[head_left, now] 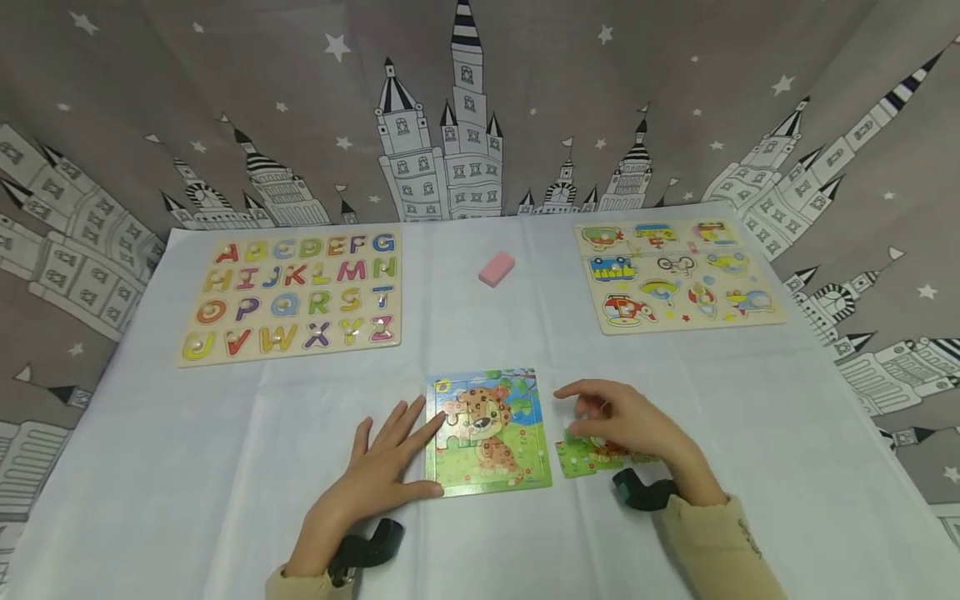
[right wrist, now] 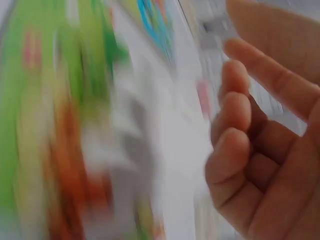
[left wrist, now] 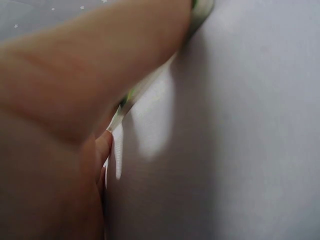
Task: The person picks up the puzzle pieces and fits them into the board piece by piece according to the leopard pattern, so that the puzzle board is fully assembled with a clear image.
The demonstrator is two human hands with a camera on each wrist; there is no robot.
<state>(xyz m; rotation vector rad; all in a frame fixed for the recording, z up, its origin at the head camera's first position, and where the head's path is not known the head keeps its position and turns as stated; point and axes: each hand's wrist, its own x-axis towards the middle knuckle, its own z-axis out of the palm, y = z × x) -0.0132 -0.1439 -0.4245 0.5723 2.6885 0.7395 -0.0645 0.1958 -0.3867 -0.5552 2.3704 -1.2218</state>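
A leopard jigsaw puzzle board lies on the white cloth in front of me. My left hand rests at its left side with fingers spread, fingertips over the edge and thumb on the lower left corner. Loose jigsaw pieces, green with some orange, lie just right of the board. Over them is my right hand, its forefinger extended and other fingers bent, holding nothing that I can see. In the right wrist view the fingers are curled and the pieces are blurred.
A wooden alphabet puzzle lies at the back left, and a vehicle puzzle board at the back right. Between them is a pink block. Behind the table hangs a grey curtain with castles and stars.
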